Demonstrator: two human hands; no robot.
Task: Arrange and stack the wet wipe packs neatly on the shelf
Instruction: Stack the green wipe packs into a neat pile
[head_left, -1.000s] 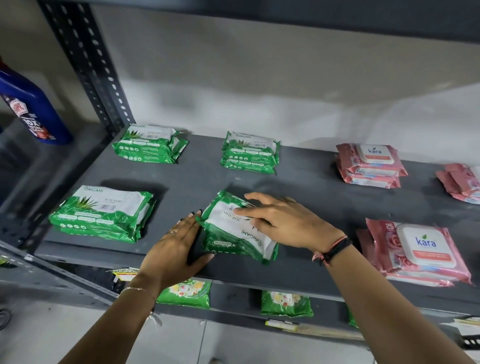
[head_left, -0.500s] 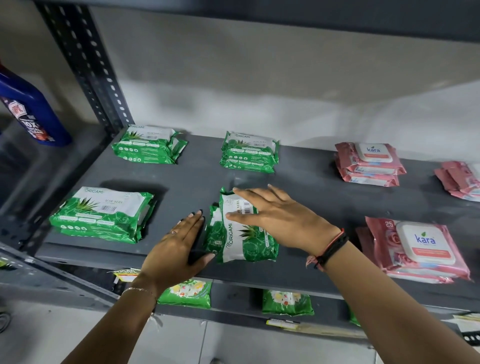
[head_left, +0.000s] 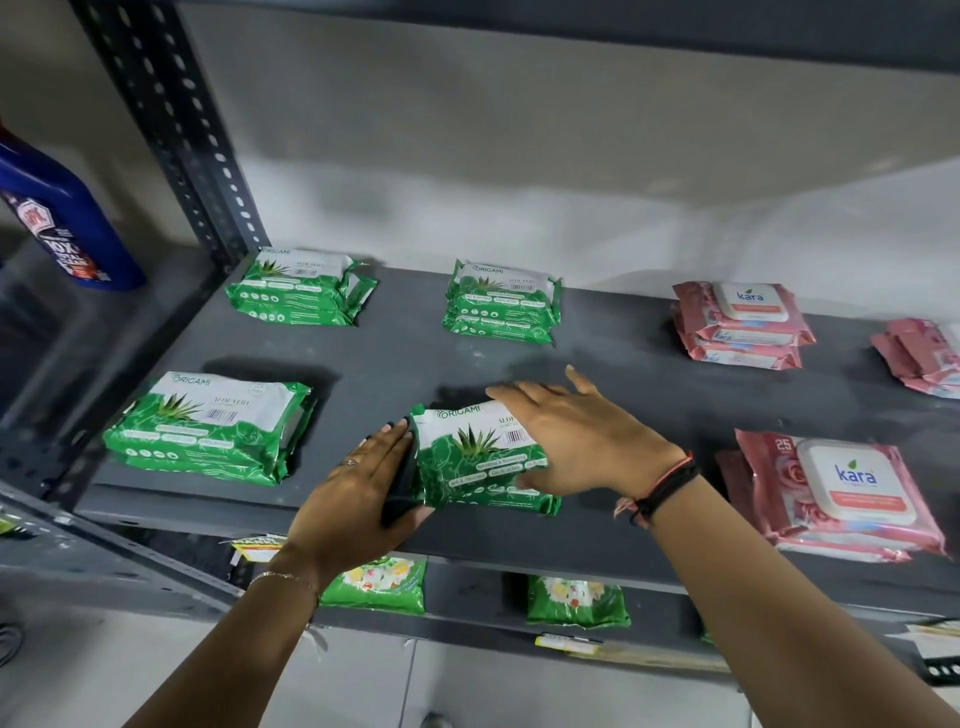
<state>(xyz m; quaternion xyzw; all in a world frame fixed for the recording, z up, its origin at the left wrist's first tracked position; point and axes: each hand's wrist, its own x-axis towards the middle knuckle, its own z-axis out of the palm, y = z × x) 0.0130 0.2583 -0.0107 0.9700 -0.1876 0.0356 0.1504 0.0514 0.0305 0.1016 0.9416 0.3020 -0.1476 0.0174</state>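
Note:
A green Origami wipe pack (head_left: 470, 457) lies label-up at the front middle of the grey shelf (head_left: 395, 364), on top of another green pack. My right hand (head_left: 576, 436) lies flat across its right half, thumb at the front edge. My left hand (head_left: 363, 493) presses flat against its left end. Three more green stacks sit at front left (head_left: 213, 426), back left (head_left: 296, 286) and back middle (head_left: 501, 304). Pink Kara packs lie stacked at back right (head_left: 740, 325), front right (head_left: 836, 493) and the far right edge (head_left: 922, 356).
A slotted steel upright (head_left: 171, 124) stands at the shelf's left rear corner. A blue bottle (head_left: 57, 218) stands on the neighbouring shelf to the left. Green floral packs (head_left: 376, 584) (head_left: 574, 603) lie on the shelf below. A white wall backs the shelf.
The green pack under my hands has turned from skewed to square with the shelf front, label facing me. My right hand has slid to its right side; my left stays at its left end.

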